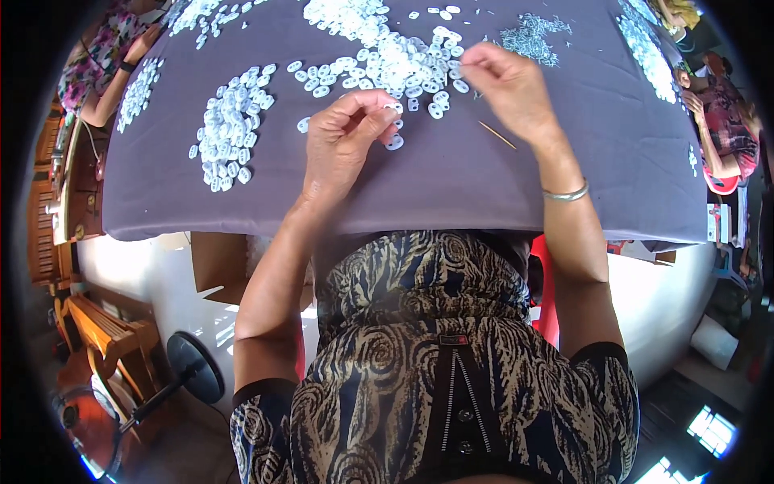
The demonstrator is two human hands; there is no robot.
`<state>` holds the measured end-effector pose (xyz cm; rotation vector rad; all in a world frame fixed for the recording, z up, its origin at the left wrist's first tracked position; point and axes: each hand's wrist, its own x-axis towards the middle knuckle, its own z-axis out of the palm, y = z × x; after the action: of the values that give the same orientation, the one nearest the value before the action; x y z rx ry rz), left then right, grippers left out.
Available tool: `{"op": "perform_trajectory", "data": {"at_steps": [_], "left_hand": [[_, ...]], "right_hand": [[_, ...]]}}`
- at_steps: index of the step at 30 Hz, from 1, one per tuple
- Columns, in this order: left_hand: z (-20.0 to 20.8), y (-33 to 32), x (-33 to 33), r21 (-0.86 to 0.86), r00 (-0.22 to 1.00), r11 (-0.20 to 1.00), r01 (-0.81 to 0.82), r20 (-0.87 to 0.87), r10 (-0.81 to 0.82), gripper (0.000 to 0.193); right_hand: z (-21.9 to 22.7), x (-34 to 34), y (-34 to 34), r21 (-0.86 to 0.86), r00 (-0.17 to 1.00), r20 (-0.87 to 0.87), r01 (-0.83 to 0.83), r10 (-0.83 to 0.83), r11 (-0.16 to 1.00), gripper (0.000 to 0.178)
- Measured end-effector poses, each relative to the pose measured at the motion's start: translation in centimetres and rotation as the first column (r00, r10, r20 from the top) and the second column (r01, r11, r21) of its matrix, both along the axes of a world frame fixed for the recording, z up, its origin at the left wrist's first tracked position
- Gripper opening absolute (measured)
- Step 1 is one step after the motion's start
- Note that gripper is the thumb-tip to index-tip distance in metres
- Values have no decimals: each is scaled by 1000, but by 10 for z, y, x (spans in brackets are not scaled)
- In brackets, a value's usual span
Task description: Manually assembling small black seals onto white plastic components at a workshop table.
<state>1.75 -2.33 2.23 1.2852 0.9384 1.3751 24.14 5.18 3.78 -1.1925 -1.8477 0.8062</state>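
Observation:
My left hand is closed in a pinch on a small white plastic piece with holes in it, above the near part of the table. More such pieces show just below its fingertips; whether they touch the hand I cannot tell. To the right, my right hand hovers with thumb and fingertips pressed together; what they hold, if anything, is too small to make out. Beyond both hands spreads a heap of white two-holed pieces. A thin brown stick rests on the cloth near my right wrist.
A second pile of finished-looking white pieces lies to the left. Small thin metal bits are scattered at the far right on the dark tablecloth. Other people sit at both sides, one with an arm at the left edge.

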Motion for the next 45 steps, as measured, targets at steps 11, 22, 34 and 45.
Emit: {"op": "perform_trajectory", "data": {"at_steps": [11, 22, 34, 45], "left_hand": [[-5, 1, 0, -2, 1000, 1000, 15, 9, -15, 12], [-1, -1, 4, -28, 1000, 1000, -2, -15, 2, 10], [-6, -3, 16, 17, 999, 1000, 14, 33, -15, 24], [-2, -7, 18, -5, 996, 999, 32, -83, -32, 25]], "right_hand": [[0, 39, 16, -9, 941, 337, 49, -43, 999, 10], [-9, 36, 19, 157, 862, 506, -111, 16, 981, 4], [12, -7, -13, -98, 973, -97, -221, 211, 970, 6], [17, -24, -27, -94, 922, -115, -382, 371, 919, 6]]}}
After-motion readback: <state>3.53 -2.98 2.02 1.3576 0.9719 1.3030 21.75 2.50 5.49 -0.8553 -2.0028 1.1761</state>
